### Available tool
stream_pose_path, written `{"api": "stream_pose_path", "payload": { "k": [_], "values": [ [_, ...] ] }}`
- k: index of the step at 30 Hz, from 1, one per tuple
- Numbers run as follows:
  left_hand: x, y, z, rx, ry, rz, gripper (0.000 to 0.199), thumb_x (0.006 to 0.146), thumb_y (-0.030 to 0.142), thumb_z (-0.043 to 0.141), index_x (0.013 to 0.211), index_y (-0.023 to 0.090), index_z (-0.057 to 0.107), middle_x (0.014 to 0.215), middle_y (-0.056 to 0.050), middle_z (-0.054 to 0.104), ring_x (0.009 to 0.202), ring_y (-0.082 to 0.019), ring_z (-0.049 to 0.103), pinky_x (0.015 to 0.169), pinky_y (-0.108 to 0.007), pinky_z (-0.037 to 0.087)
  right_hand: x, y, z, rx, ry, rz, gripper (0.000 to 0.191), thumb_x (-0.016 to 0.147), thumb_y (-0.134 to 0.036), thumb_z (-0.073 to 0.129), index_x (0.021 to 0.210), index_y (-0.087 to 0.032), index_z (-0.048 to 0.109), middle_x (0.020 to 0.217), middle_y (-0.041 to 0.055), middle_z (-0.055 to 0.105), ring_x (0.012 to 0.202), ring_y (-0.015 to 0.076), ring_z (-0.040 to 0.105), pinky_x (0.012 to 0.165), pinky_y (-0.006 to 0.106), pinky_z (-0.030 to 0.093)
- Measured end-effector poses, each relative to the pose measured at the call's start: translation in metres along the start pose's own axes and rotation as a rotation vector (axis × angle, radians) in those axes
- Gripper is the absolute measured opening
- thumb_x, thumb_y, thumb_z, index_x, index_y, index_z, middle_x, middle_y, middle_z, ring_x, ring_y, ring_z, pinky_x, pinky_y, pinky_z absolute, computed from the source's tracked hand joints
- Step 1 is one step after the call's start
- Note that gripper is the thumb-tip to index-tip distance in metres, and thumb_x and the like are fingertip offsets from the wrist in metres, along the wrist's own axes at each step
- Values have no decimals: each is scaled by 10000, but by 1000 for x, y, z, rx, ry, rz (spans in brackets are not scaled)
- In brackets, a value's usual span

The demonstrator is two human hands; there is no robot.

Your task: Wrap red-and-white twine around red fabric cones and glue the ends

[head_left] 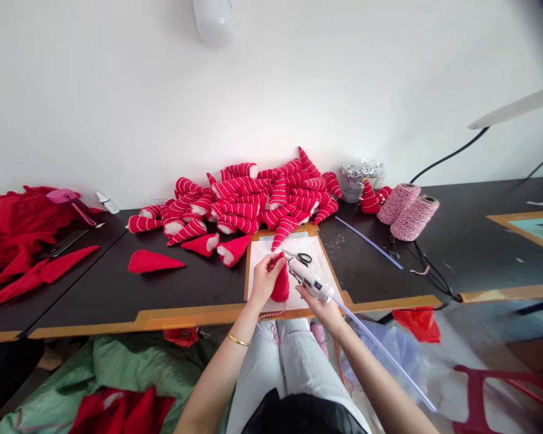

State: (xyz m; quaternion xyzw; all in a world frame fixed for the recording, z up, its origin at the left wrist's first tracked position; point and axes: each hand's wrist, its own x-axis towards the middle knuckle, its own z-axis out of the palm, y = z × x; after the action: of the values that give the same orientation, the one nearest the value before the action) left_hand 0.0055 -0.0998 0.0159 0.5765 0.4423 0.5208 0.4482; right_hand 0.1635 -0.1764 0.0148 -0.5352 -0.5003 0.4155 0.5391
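My left hand [266,278] pinches the tip of a plain red felt cone [280,288] over the white sheet [317,256] at the table's front edge. In my right hand [320,306] is a white glue gun [308,278], its nozzle pointing at the cone's upper part, with a long translucent glue stick [380,346] trailing from its back. Red-and-white twine [274,314] runs from the cone's lower end along the edge. Black-handled scissors [304,258] lie just behind the gun.
Behind the sheet is a pile of striped red cones [239,202]. Plain red cones [156,261] lie left of it, and red fabric [13,232] is heaped at the far left. Twine spools [415,217], a loose glue stick [368,242] and black cables [438,280] are on the right.
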Motion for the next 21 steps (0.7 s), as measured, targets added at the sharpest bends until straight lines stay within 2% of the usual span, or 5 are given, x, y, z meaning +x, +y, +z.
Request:
{"api": "stream_pose_path", "payload": {
  "k": [21],
  "values": [
    [1, 0, 0, -41, -5, -12, 373, 842, 481, 705, 1015, 151, 709, 925, -71, 748, 796, -187, 662, 720, -280, 506, 1, -7, 0, 31, 18, 37, 498, 616, -673, 784, 686, -207, 622, 629, 40, 636, 590, 199, 594, 588, 330, 504]
  ]
}}
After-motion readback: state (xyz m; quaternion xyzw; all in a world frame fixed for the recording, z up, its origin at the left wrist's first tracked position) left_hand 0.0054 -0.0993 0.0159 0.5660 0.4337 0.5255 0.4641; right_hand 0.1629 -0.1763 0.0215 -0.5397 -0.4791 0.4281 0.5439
